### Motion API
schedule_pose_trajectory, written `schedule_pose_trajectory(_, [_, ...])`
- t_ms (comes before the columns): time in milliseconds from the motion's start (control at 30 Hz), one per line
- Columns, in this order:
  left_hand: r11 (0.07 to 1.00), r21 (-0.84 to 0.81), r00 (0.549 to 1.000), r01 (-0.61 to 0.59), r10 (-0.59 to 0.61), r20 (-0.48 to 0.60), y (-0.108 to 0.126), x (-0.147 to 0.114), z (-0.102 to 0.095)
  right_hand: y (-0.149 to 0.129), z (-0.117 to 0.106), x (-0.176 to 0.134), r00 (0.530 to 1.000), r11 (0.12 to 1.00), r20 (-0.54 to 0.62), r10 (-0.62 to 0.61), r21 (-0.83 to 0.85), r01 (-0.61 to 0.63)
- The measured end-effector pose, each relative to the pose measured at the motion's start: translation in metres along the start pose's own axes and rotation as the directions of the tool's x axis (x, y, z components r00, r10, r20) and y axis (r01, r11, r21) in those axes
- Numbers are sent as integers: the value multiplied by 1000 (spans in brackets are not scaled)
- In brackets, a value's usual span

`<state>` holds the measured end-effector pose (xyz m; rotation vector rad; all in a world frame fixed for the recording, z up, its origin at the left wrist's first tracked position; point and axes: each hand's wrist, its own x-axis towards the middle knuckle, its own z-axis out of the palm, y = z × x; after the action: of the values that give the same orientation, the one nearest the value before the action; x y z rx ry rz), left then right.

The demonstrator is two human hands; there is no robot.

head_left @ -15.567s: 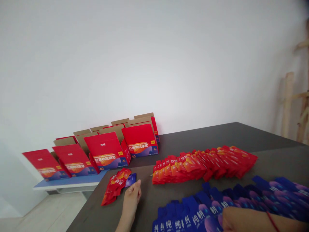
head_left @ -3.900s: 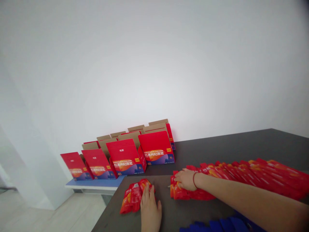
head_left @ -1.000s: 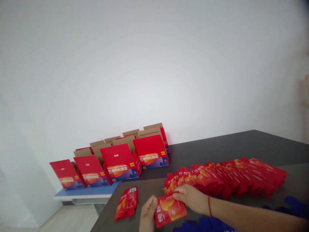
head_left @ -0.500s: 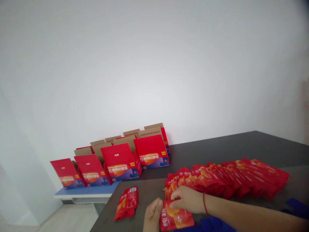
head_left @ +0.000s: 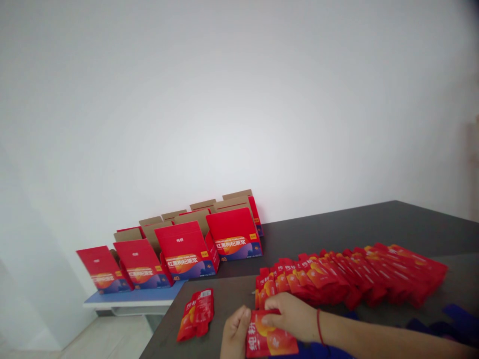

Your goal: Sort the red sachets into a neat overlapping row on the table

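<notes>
Head view, left hand [head_left: 235, 332] and right hand [head_left: 294, 315], apart earlier, grip closed on one red pouch [head_left: 270, 343]

From my remote post I take this for a packing workspace: open red-and-blue printed cardboard boxes [head_left: 186, 255] stand along a smooth white wall [head_left: 239, 99], and overlapping glossy red pouches [head_left: 348, 276] line a dark flat table [head_left: 329, 229].

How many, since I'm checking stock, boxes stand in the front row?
4, left to right: first box, second box, third box, fourth box. Rear boxes are partly hidden.
</notes>
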<state>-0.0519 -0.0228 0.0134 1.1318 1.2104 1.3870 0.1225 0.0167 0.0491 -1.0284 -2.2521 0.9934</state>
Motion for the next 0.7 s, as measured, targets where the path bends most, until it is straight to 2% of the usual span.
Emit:
schedule_pose_trajectory(267, [1000,-20,1000,6,-7,-5,-4,1,0,5,3,0,1000,1000,22,19,5,-19])
schedule_pose_trajectory(467, [999,-27,1000,27,-28,-6,-8,3,-1,11,5,1,1000,1000,-9,-2,9,2])
schedule_pose_trajectory(533, [999,-27,1000,22,-22,-3,-12,4,-1,11,3,0,997,994,72,28,108,-35])
schedule_pose_trajectory(633, [1000,-26,1000,12,-12,7,-15,6,-3,9,-1,-2,967,939,236,93,303,-164])
schedule_pose_trajectory(700, [999,-37,1000,-8,9,19,-13,8,-5,9,0,-2,951,889,272,145,386,-246])
